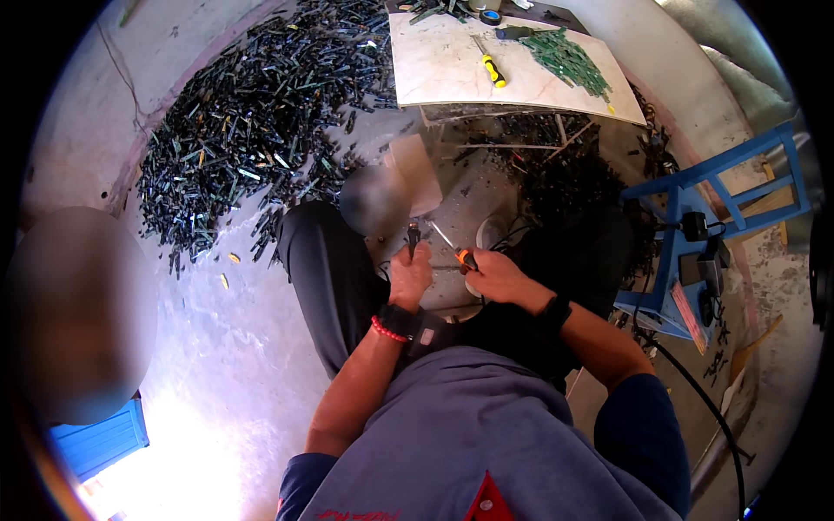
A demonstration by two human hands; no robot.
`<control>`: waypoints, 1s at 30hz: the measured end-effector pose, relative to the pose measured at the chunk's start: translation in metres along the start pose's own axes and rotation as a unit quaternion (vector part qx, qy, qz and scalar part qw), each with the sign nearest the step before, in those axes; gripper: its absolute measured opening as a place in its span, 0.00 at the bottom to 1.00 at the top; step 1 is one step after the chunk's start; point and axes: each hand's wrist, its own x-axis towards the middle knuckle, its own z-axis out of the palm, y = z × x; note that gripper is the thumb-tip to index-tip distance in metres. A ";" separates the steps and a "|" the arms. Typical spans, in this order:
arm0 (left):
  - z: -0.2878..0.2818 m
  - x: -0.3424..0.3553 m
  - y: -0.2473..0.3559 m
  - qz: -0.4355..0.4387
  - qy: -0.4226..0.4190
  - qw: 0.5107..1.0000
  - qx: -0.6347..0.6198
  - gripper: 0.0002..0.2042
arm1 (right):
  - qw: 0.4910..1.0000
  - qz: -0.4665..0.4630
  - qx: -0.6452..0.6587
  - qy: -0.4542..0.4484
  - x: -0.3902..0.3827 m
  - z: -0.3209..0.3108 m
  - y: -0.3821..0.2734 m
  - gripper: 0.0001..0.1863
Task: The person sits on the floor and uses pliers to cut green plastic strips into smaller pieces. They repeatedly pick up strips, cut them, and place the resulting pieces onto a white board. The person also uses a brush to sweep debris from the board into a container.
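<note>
My left hand (410,275) is closed around a small dark piece (414,233), whose upper end sticks out past the fingers. Its exact kind is too small to make out. In my right hand (501,280) is a screwdriver (466,258) with an orange and black handle, held with its thin metal shaft pointing up and left toward the dark piece. The tip stops close to that piece; whether they touch I cannot tell. Both hands are between my knees, above the floor.
A big heap of dark strips (252,130) covers the floor at the far left. Ahead stands a white-topped table (443,82) bearing a yellow-black screwdriver (493,71) and green circuit boards (565,61). To the right are a blue wooden stool (669,252) and a black cable (695,378).
</note>
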 end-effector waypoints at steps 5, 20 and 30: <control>0.004 0.006 -0.008 0.014 0.009 0.999 0.041 0.12 | 0.993 -0.005 -0.093 0.070 -0.005 0.020 -0.005 0.15; 0.005 0.010 -0.017 0.029 0.008 0.992 0.121 0.12 | 0.980 0.028 -0.150 0.127 -0.012 0.029 -0.019 0.17; 0.006 0.009 -0.016 0.034 0.006 0.992 0.123 0.12 | 0.978 0.042 -0.153 0.132 -0.015 0.034 -0.013 0.16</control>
